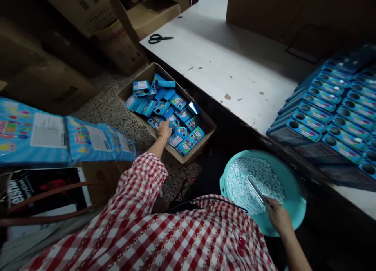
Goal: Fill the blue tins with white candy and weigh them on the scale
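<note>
Reaching into an open cardboard carton [202, 143], my left hand [163, 129] has its fingers closed over a small blue printed box [174, 123], partly hidden by them. Many similar blue boxes [178, 101] lie jumbled around it at different angles. My right hand [277, 213] grips the handle of a metal scoop or spoon [256, 189]; its far end rests among small whitish pellets [243, 173]. Those pellets partly fill a turquoise plastic basin [295, 200], which sits close to my body, beside the table edge.
On the white table [211, 55] are black-handled scissors [158, 38] and rows of blue boxes with round dark holes [311, 118]. A large brown carton [270, 12] stands behind. Blue printed packs [32, 134] lie at left, with more cartons [79, 12] beyond.
</note>
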`<state>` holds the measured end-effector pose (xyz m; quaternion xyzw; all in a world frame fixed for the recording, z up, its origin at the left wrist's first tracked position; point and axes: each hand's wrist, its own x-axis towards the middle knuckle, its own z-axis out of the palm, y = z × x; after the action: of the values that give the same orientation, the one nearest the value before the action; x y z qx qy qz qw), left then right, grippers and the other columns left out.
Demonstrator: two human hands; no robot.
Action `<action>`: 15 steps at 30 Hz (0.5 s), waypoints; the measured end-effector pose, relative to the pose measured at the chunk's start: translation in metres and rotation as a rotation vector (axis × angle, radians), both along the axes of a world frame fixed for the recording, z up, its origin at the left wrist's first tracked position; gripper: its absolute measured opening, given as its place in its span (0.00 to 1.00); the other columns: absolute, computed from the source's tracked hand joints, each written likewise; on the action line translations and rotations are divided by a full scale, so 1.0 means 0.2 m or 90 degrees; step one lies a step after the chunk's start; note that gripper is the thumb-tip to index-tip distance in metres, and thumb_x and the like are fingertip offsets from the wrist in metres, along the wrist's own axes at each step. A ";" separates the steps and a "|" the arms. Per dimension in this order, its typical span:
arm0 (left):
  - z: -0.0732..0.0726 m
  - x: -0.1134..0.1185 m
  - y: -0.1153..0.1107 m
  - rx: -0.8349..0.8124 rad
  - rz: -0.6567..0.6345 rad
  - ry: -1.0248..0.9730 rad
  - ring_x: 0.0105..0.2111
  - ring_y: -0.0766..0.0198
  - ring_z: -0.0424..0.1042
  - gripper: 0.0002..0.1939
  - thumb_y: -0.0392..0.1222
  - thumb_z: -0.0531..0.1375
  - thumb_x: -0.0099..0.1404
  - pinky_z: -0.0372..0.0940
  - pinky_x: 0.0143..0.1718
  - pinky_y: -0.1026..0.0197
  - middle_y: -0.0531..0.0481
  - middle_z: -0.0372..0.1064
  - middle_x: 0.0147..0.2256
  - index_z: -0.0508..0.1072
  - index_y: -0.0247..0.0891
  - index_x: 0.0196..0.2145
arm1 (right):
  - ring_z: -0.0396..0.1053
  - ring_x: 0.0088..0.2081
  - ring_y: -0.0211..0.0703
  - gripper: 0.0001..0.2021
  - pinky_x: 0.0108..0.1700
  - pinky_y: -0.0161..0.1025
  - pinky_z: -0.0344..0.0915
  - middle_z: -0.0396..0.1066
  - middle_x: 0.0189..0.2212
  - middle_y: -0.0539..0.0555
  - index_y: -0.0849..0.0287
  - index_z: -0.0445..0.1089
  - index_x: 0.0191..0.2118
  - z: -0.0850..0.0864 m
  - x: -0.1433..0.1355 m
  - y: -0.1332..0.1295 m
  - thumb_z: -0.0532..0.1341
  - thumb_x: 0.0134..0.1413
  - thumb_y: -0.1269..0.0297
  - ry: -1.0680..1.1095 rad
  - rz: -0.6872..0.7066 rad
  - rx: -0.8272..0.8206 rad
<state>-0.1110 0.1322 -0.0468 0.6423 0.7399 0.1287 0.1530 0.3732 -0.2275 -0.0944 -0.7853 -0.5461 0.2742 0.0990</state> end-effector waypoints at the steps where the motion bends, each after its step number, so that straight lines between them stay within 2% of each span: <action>1: 0.02 0.03 -0.02 0.026 0.000 -0.090 0.55 0.49 0.60 0.19 0.38 0.59 0.56 0.50 0.59 0.43 0.40 0.67 0.50 0.68 0.36 0.47 | 0.72 0.40 0.51 0.23 0.44 0.44 0.68 0.75 0.38 0.62 0.63 0.74 0.40 0.01 0.00 0.02 0.47 0.49 0.57 0.001 0.003 -0.006; 3: 0.06 0.14 -0.11 0.066 -0.024 -0.312 0.49 0.53 0.67 0.21 0.44 0.61 0.55 0.59 0.54 0.50 0.41 0.70 0.46 0.68 0.34 0.46 | 0.72 0.41 0.50 0.22 0.45 0.44 0.67 0.74 0.39 0.62 0.64 0.73 0.43 0.05 -0.02 0.06 0.48 0.51 0.61 -0.032 0.001 -0.020; 5: 0.11 0.31 -0.24 0.061 -0.047 -0.545 0.45 0.57 0.70 0.21 0.49 0.61 0.55 0.63 0.50 0.53 0.44 0.71 0.44 0.67 0.35 0.44 | 0.70 0.44 0.50 0.21 0.46 0.44 0.66 0.72 0.42 0.62 0.65 0.71 0.47 0.11 -0.04 0.12 0.47 0.53 0.66 -0.105 -0.013 -0.039; 8: 0.18 0.62 -0.51 -0.045 -0.073 -0.781 0.43 0.60 0.71 0.22 0.50 0.63 0.53 0.65 0.49 0.54 0.47 0.72 0.42 0.66 0.37 0.42 | 0.66 0.49 0.50 0.24 0.48 0.43 0.64 0.67 0.49 0.65 0.65 0.64 0.55 0.18 -0.12 0.19 0.46 0.54 0.76 -0.227 0.000 -0.107; 10: 0.21 0.80 -0.68 -0.132 -0.088 -0.834 0.40 0.61 0.72 0.23 0.47 0.66 0.49 0.65 0.48 0.55 0.49 0.72 0.39 0.66 0.38 0.41 | 0.65 0.50 0.51 0.25 0.48 0.43 0.62 0.65 0.51 0.66 0.66 0.61 0.58 0.19 -0.21 0.21 0.43 0.56 0.78 -0.192 0.134 -0.193; 11: 0.23 0.87 -0.75 -0.176 -0.095 -0.843 0.39 0.62 0.72 0.24 0.45 0.67 0.47 0.65 0.47 0.55 0.51 0.72 0.37 0.65 0.38 0.40 | 0.65 0.49 0.49 0.24 0.48 0.41 0.62 0.66 0.51 0.64 0.63 0.62 0.57 0.19 -0.26 0.21 0.44 0.57 0.77 -0.153 0.168 -0.210; 15: 0.26 1.06 -0.94 -0.335 -0.122 -0.850 0.33 0.65 0.72 0.26 0.41 0.68 0.42 0.66 0.43 0.58 0.56 0.70 0.31 0.64 0.40 0.40 | 0.65 0.50 0.46 0.21 0.47 0.36 0.62 0.68 0.49 0.60 0.59 0.66 0.54 0.12 -0.40 0.16 0.47 0.58 0.75 -0.051 0.190 -0.235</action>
<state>0.1012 -0.0554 0.0052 0.4307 0.4353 0.2974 0.7325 0.2935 -0.1949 -0.0708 -0.7112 -0.5999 0.3496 -0.1098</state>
